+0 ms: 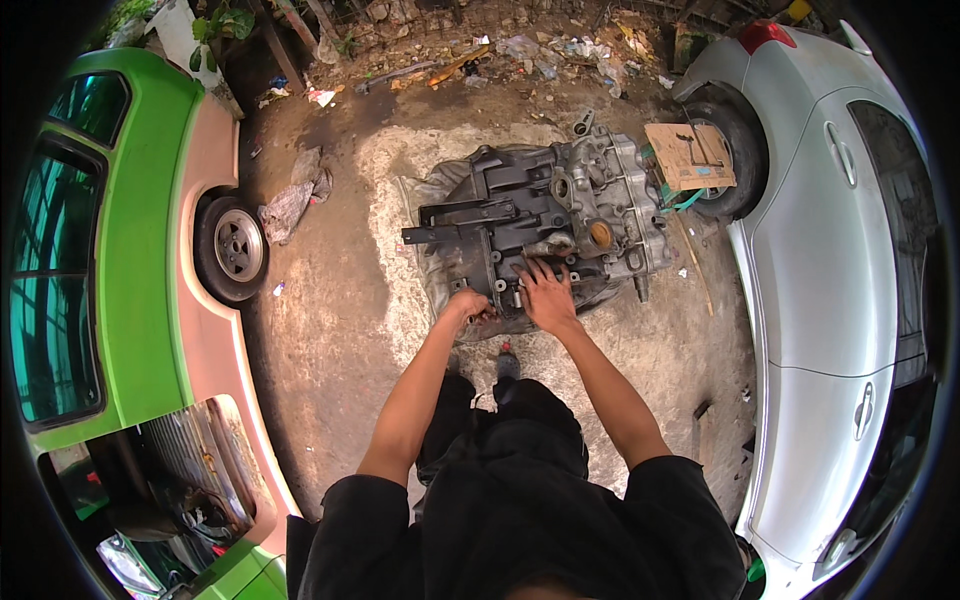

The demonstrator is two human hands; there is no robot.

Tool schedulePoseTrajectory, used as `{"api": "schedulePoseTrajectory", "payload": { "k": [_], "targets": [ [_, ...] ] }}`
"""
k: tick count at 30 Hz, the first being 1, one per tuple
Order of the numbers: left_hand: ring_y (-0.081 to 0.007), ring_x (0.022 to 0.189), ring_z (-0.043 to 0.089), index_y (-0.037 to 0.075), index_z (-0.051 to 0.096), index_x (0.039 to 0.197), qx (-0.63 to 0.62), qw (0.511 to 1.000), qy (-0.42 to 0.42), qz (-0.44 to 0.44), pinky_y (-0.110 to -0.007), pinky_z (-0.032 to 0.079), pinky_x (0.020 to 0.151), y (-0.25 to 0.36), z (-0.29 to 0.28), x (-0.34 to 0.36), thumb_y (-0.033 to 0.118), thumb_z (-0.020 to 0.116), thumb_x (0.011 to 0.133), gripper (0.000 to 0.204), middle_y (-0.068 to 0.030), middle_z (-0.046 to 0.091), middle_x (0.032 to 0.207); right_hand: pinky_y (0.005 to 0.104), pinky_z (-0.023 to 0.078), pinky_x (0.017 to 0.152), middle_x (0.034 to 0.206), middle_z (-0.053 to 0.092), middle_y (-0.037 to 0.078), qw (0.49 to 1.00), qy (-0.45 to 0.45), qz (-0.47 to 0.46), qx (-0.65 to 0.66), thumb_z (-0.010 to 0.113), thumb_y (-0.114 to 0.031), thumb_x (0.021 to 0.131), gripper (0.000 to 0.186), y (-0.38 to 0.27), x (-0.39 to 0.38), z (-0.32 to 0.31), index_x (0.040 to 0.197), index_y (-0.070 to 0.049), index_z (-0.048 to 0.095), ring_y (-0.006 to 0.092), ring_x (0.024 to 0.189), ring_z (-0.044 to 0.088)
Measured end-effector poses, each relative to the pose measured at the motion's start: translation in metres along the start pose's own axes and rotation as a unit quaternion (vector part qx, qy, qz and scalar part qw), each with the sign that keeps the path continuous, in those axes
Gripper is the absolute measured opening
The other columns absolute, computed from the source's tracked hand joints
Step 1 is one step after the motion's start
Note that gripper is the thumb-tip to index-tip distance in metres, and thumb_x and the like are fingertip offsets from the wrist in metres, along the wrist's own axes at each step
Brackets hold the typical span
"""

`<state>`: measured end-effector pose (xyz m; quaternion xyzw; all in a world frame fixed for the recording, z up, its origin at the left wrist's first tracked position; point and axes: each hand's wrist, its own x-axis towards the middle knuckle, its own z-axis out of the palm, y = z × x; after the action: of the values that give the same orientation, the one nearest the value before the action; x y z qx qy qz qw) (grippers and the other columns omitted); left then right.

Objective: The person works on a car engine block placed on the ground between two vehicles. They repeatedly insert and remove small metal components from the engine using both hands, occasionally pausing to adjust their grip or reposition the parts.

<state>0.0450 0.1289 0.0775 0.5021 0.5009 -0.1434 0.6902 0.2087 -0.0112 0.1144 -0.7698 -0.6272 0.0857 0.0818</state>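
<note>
A large engine lies on the ground in front of my feet. Its left part is a black cover (500, 195), and its right part is bare grey metal (603, 180) with round openings. My right hand (547, 297) lies on the near edge of the black part, fingers spread and palm down. To its left, my left hand (466, 305) is closed at the near left corner of the black part. Its fingertips are curled down, and whatever they pinch there is too small to make out.
A green and tan car (208, 330) stands at the left and a silver car (820, 260) at the right. A cardboard piece (690, 152) leans by the silver car's wheel. A crumpled cloth (290, 208) lies left of the engine; litter (530, 55) is strewn at the far end.
</note>
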Motion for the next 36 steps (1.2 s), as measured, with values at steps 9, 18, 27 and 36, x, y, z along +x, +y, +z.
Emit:
{"api": "schedulePoseTrajectory", "payload": {
  "k": [9, 18, 27, 36],
  "targets": [
    [-0.0147, 0.050, 0.059, -0.006, 0.072, 0.082, -0.044, 0.998, 0.032, 0.020, -0.032, 0.040, 0.040, -0.007, 0.011, -0.010, 0.002, 0.064, 0.090, 0.014, -0.0157, 0.074, 0.078, 0.0613, 0.023, 0.120, 0.156, 0.043, 0.009, 1.000, -0.020, 0.004, -0.011, 0.048, -0.030, 0.104, 0.048, -0.001, -0.002, -0.004, 0.151, -0.021, 0.044, 0.0238, 0.147, 0.036],
    [-0.0158, 0.047, 0.055, -0.008, 0.068, 0.083, -0.113, 0.992, 0.048, 0.028, -0.033, 0.037, 0.038, -0.016, 0.020, -0.013, -0.004, 0.063, 0.089, 0.009, -0.0164, 0.071, 0.073, 0.0618, 0.023, 0.120, 0.156, 0.043, 0.009, 1.000, -0.013, -0.001, -0.008, 0.049, -0.030, 0.102, 0.050, 0.000, -0.001, -0.001, 0.151, -0.021, 0.044, 0.0248, 0.147, 0.036],
    [-0.0148, 0.050, 0.052, -0.006, 0.069, 0.089, -0.022, 0.999, 0.011, -0.032, -0.031, 0.037, 0.042, 0.015, 0.012, -0.016, 0.004, 0.055, 0.092, 0.017, -0.0169, 0.073, 0.078, 0.0615, 0.023, 0.119, 0.156, 0.043, 0.009, 1.000, -0.003, -0.001, -0.002, 0.050, -0.030, 0.101, 0.050, 0.002, -0.001, 0.002, 0.150, -0.020, 0.045, 0.0247, 0.146, 0.037],
    [-0.0123, 0.049, 0.043, -0.007, 0.058, 0.088, -0.248, 0.965, -0.051, -0.065, -0.026, 0.028, 0.040, -0.004, 0.016, -0.036, 0.002, 0.052, 0.092, 0.011, -0.0103, 0.054, 0.071, 0.0611, 0.023, 0.120, 0.156, 0.044, 0.009, 1.000, -0.002, 0.002, 0.006, 0.049, -0.029, 0.103, 0.048, 0.000, -0.001, 0.001, 0.149, -0.019, 0.046, 0.0240, 0.146, 0.037]
  ]
}}
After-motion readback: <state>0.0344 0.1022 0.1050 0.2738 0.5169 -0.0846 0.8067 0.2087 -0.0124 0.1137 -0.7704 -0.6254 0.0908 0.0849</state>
